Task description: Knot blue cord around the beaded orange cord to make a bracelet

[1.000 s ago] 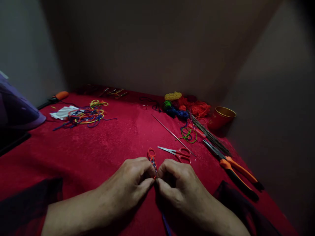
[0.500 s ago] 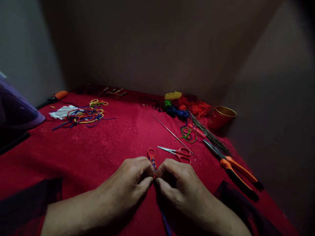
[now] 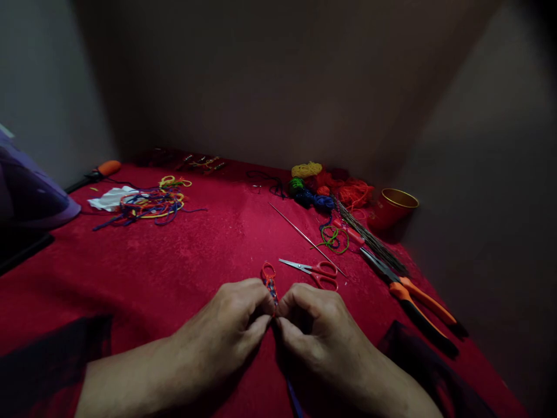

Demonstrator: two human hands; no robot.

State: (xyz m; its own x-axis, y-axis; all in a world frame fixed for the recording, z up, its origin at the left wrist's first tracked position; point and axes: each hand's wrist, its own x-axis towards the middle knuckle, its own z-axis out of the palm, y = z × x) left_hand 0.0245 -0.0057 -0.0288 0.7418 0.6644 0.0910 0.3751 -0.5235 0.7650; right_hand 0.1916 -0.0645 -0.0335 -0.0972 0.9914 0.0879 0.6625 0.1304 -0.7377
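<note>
Between my hands is a small knotted cord piece [image 3: 270, 285] in red and dark blue, with a red loop at its top end. My left hand [image 3: 237, 316] pinches it from the left, thumb against forefinger. On the other side, my right hand [image 3: 315, 322] is closed in a matching pinch at the same spot; the fingertips hide the cord ends there. A blue cord tail [image 3: 295, 400] hangs below toward me. Just beyond my right hand lie small scissors [image 3: 311, 270] with red handles, their blades slightly parted.
A thin metal rod [image 3: 304, 235] lies past the scissors. Orange-handled pliers [image 3: 409, 296], a bundle of dark sticks [image 3: 374, 238], yarn balls [image 3: 307, 186] and a red cup [image 3: 391, 209] stand along the right. Tangled cords [image 3: 152, 203] and a purple object [image 3: 35, 186] are at left.
Hardly anything differs. Both hands keep their pinch on the cord piece, and the whole view has shifted very slightly.
</note>
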